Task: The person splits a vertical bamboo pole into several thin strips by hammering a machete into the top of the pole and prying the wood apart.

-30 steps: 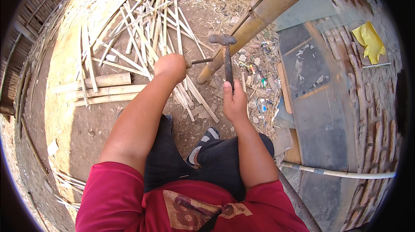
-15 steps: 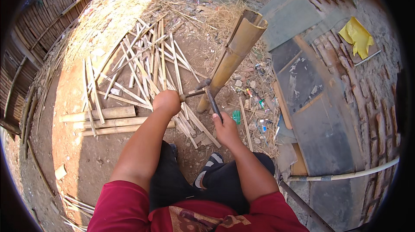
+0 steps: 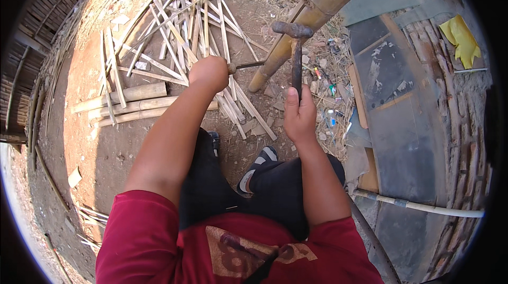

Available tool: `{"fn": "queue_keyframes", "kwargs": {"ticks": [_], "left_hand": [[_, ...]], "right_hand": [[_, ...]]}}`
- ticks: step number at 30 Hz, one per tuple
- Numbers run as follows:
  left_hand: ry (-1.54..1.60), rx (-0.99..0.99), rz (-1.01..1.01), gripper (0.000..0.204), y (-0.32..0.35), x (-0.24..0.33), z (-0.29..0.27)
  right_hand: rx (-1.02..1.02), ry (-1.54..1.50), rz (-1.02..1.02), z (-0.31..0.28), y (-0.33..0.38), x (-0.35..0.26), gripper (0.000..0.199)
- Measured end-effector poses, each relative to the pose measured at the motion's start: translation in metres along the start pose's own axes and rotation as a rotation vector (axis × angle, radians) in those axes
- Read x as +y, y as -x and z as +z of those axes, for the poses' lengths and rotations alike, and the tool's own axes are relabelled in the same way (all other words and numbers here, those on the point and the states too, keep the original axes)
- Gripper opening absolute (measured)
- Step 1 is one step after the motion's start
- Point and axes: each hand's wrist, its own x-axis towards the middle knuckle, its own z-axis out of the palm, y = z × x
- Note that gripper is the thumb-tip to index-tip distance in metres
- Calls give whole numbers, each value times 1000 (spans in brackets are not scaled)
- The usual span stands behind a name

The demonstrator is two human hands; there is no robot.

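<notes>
A thick bamboo pole [image 3: 299, 25] leans up and to the right, a long split running down its left side. My left hand [image 3: 209, 74] is closed around the wooden handle of a knife [image 3: 250, 65]. Its dark, narrow blade, seen nearly edge-on, reaches the lower part of the bamboo; how deep it sits I cannot tell. In my right hand [image 3: 300, 114], the fingers are wrapped round the dark handle of a hammer [image 3: 294, 31]. The hammer's rusty head is up in front of the bamboo, apart from the blade.
Split bamboo strips [image 3: 182, 30] lie in a loose heap ahead, near several bamboo poles [image 3: 132, 107] at left. Litter [image 3: 330, 91] and dry grass surround the bamboo's base. Dark panels [image 3: 399, 146] lean along the brick wall [image 3: 465, 178] at right, with a yellow cloth [image 3: 461, 40] above.
My right hand has lifted the hammer away from the knife blade, up and to the right. The left hand still grips the knife at the bamboo. The whole view has tilted downward.
</notes>
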Motion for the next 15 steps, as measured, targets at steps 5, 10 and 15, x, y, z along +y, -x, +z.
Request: {"fn": "queue_keyframes", "kwargs": {"ticks": [5,10,15], "left_hand": [[9,19,18,32,-1,-4,5],[4,-32,-14,32,-2,-4,6],[34,-38,3,32,-6,-7,6]], "right_hand": [[-225,295,149,23,7,32,33],[-152,138,22,14,7,2,33],[-226,183,135,20,6,43,36]]}}
